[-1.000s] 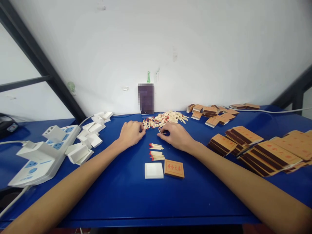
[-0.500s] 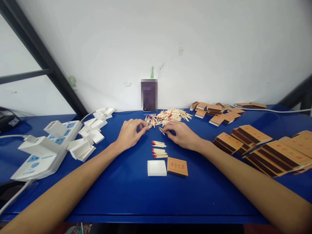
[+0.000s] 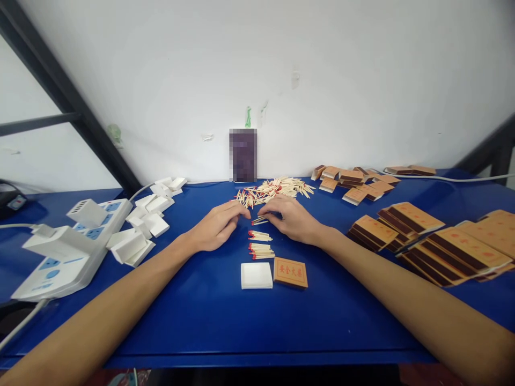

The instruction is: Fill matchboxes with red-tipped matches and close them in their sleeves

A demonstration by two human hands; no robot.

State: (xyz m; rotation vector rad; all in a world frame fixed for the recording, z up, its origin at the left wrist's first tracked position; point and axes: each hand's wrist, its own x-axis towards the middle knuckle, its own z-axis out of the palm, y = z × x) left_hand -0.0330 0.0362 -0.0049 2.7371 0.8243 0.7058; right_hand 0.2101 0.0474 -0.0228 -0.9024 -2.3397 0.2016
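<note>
My right hand [image 3: 293, 220] is closed, its thumb and fingertips on a few red-tipped matches [image 3: 258, 220] just above the table. Facing it from the left, my left hand [image 3: 215, 226] has its fingers stretched forward, tips near the match heads, with nothing visible in them. Behind both hands spreads a loose heap of matches [image 3: 287, 187]. Nearer to me lie two small groups of matches, an upper group [image 3: 260, 236] and a lower group [image 3: 262, 251], heads to the left. Below them are a white matchbox tray [image 3: 256, 276] and an orange matchbox sleeve [image 3: 290, 272] side by side.
White matchbox trays [image 3: 147, 214] lie jumbled at left, beside a power strip [image 3: 76, 268] with plugs and cables. Orange sleeves [image 3: 354, 177] are scattered at the back right, with larger stacks of sleeves [image 3: 450, 246] nearer. A pixelated dark object [image 3: 243, 155] stands against the wall.
My left hand has moved away from the heap toward the right hand, and its fingers have straightened. The matches at my right hand have shifted slightly left and nearer. The view has tilted slightly.
</note>
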